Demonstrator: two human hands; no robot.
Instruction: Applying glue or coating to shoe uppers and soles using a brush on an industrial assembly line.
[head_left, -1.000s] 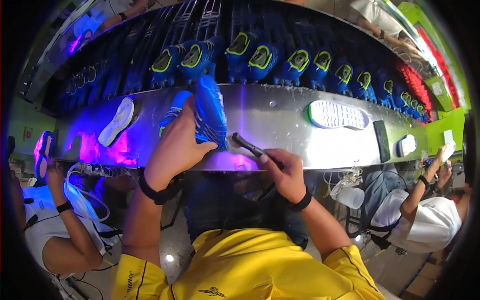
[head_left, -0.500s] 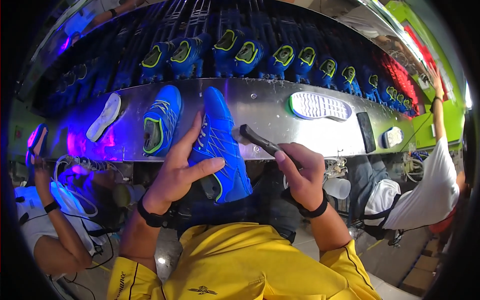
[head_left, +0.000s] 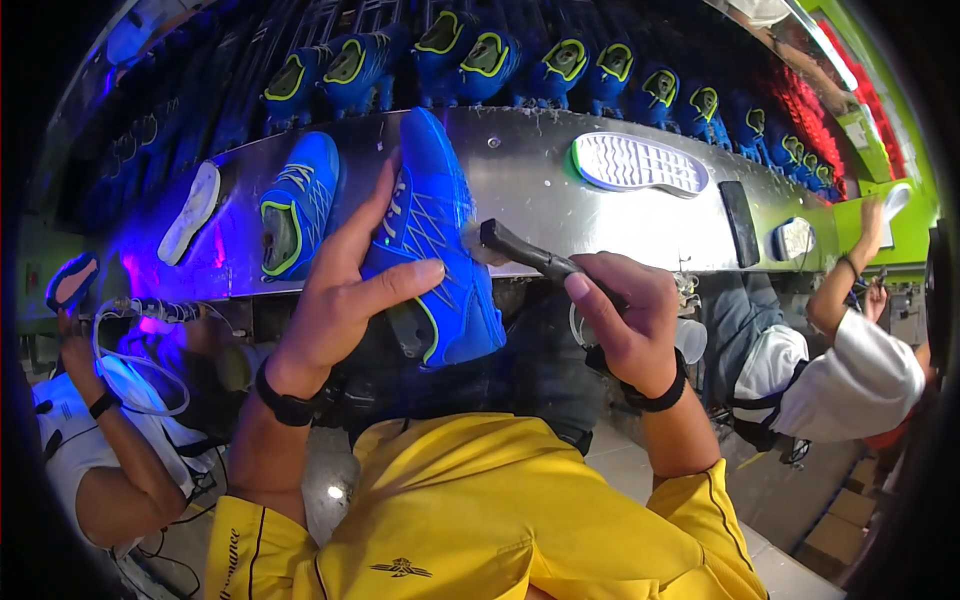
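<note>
1. Currently, in the head view, the left hand (head_left: pixel 340 305) clamps a blue shoe with lime-green collar trim (head_left: pixel 445 225), toe beyond the fingertips.
2. The right hand (head_left: pixel 630 315) wraps its fingers around a black-handled brush (head_left: pixel 530 253), its head at the shoe's side.
3. Left of the left fingers rests a matching blue shoe (head_left: pixel 318 195).

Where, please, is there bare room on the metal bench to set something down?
The widest bare patch of bench lies between the held blue shoe and the white tread sole, beyond the brush; another lies between that sole, the black block and the near edge. Left is crowded: a pale sole and another blue shoe.
</note>
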